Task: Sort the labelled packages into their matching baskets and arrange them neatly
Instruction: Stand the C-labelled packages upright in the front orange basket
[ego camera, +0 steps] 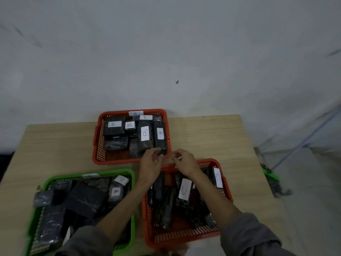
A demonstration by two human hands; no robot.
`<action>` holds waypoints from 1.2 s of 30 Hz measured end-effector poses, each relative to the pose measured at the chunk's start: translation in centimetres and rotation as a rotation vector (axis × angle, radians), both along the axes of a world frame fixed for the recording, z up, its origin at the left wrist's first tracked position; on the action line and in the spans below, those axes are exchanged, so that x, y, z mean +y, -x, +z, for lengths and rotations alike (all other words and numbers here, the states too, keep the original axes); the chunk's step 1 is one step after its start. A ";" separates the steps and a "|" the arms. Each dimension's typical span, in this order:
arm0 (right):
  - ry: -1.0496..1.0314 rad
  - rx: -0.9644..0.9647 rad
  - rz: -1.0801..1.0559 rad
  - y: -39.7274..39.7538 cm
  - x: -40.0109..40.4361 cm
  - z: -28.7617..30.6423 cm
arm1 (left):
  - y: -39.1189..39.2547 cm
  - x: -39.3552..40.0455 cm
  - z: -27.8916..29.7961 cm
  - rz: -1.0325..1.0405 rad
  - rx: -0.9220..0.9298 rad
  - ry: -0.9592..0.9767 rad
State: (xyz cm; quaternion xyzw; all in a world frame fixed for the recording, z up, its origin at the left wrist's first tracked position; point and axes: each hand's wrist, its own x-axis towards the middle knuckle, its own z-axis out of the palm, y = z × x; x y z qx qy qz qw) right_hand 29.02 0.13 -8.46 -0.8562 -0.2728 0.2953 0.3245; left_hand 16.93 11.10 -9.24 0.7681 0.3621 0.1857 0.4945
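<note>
Three baskets stand on a wooden table (212,137). The far orange basket (96,137) holds several black packages labelled B (145,133). On the near left, a green basket (132,174) holds dark packages, one labelled A (115,191). The near right orange basket (227,193) holds packages labelled C (184,188). My left hand (150,162) reaches the front right corner of the B basket, fingertips at the near end of a black package (160,143). My right hand (184,160) hovers beside it with fingers curled; nothing shows in it.
A white wall rises behind the table. The table's right edge drops to a pale floor, where a green object (271,175) and grey debris lie. Bare wood shows left and right of the far basket.
</note>
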 end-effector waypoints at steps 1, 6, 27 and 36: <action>0.005 0.005 -0.008 0.0 -1.4 0.0 | 0.3 -1.2 0.0 -0.027 0.008 0.010; 0.071 0.040 -0.071 0.7 -7.9 -0.6 | 2.1 -6.9 -1.0 -0.162 0.144 0.090; 0.111 0.219 -0.144 4.4 -14.2 -1.9 | 3.8 -12.8 -3.8 -0.243 0.284 0.179; 0.232 0.058 -0.096 4.4 -16.1 -2.3 | 3.2 -15.0 -3.7 -0.257 0.195 0.463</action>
